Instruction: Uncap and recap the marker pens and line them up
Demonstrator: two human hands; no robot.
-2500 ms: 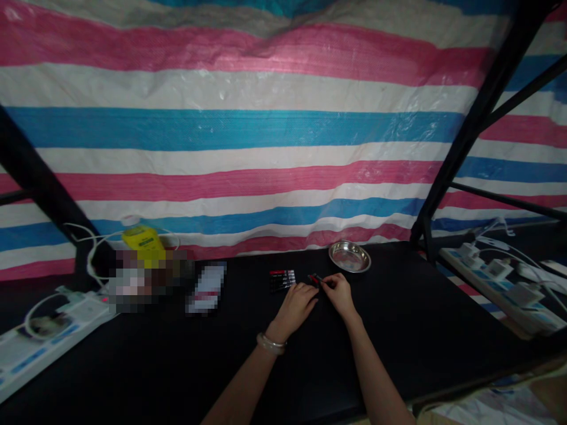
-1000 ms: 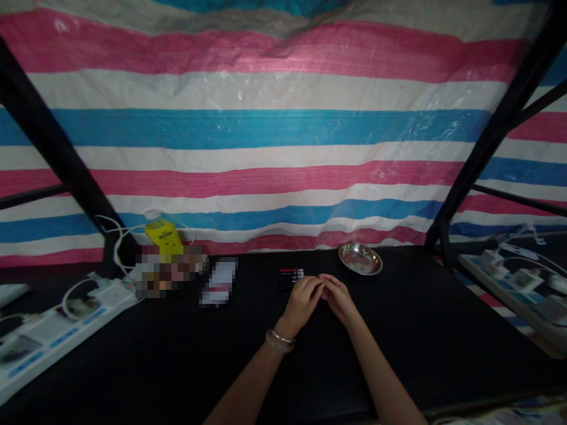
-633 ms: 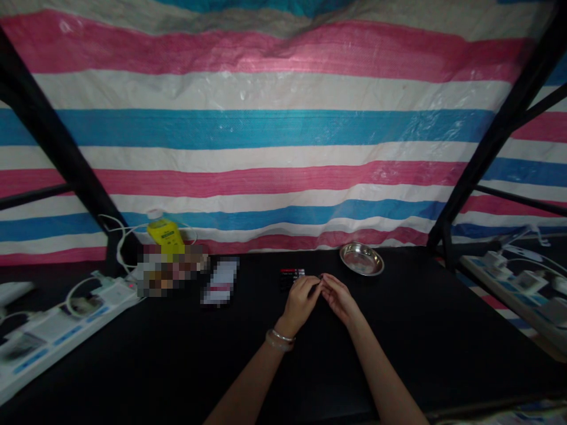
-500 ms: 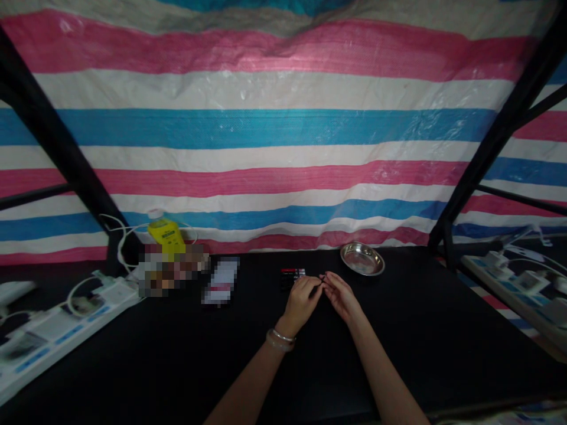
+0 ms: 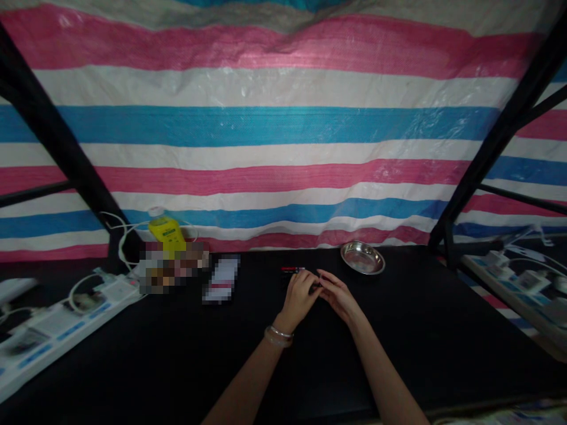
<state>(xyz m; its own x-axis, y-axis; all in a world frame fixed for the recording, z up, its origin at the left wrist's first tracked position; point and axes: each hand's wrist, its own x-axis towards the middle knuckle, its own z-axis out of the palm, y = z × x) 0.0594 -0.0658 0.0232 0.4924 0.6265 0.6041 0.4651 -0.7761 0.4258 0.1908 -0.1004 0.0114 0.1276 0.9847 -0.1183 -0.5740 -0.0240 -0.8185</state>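
My left hand (image 5: 302, 297), with two bangles on its wrist, has its fingers curled and closed in a pinch. My right hand (image 5: 339, 297) meets it at the fingertips, its thumb and fingers pinched too. Something small and dark shows between the fingertips of both hands, too small and shaded to name. Just beyond the left hand lie slim red and black sticks (image 5: 290, 270), partly hidden behind its fingers. A round shiny metal dish (image 5: 363, 258) stands to the right, apart from the right hand.
A black tabletop (image 5: 186, 354) runs beneath everything. Leftward are a blurred-out phone-like slab (image 5: 221, 280), a yellow bottle (image 5: 167, 235) and a white power strip (image 5: 66, 330) with cables. Another strip (image 5: 522, 295) lies right. Black metal posts and a striped sheet (image 5: 283, 130) stand behind.
My left hand has rolled slightly and now covers more of the red and black sticks. The right fingertips have shifted a little to the left, closer against the left hand.
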